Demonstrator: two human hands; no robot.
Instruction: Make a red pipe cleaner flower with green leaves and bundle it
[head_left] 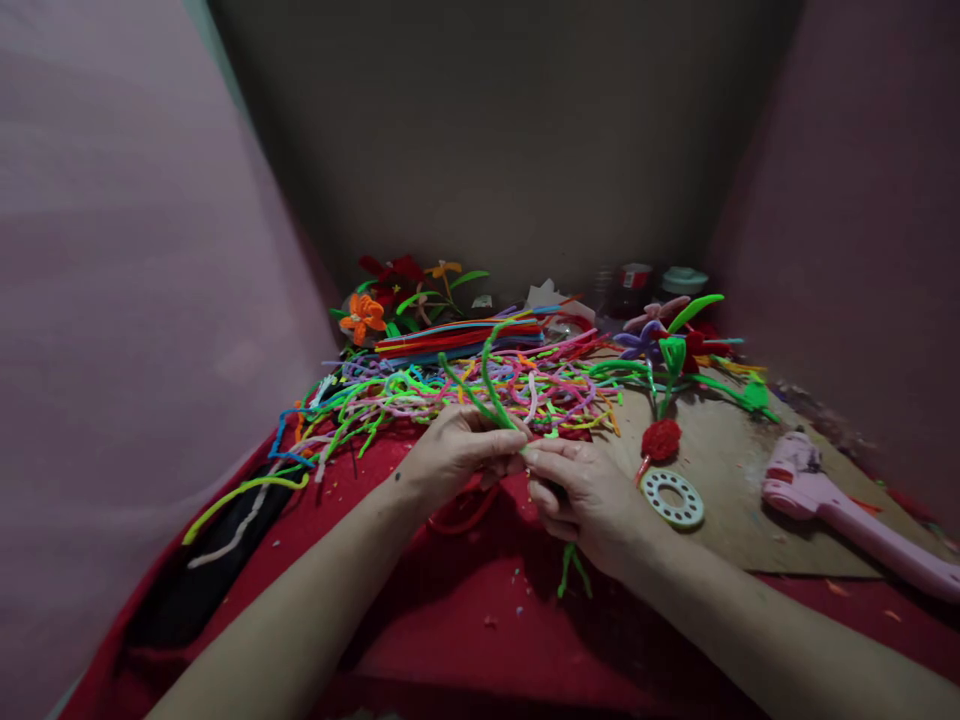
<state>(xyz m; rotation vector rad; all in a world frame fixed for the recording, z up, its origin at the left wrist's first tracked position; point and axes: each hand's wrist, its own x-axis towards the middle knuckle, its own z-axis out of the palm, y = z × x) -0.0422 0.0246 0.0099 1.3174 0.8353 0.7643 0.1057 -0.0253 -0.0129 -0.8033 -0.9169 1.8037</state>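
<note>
Green pipe cleaners (491, 385) rise in a V shape from between my two hands. My left hand (469, 445) pinches them near their lower part, thumb against fingers. Close beside it, my right hand (577, 490) has its thumb and forefinger pressed together at the same spot, the fingertips of both hands almost touching. Below my right hand hang forked green ends (574, 572); whether they belong to the same piece is hidden by the fingers. A red ring-shaped thing (463, 515) lies on the cloth under my hands, partly covered.
A heap of loose coloured pipe cleaners (405, 390) spreads behind my hands, with straight bundles (457, 338) beyond. Finished fuzzy flowers (364, 318) stand at the back. On the right board (739, 490) lie a pink glue gun (832, 495) and a pale disc with holes (675, 499).
</note>
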